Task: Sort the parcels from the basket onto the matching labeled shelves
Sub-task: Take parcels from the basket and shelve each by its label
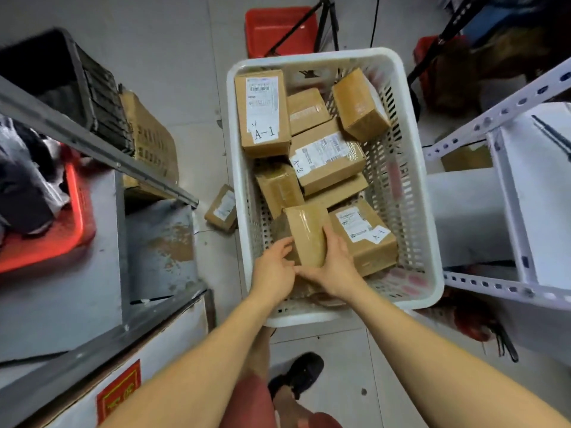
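Parcel [306,233], taped cardboard and judged stiff, light and somewhat slick, is gripped at the 6 o'clock end of the basket [414,168]. Left hand [273,268] and right hand [335,267] are curled round its sides. Its long axis is pointed toward 12 o'clock; no label is seen.

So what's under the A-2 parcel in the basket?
The A-2 parcel lies on a flat brown parcel whose near edge sticks out. Anything deeper, and the white basket floor there, is covered.
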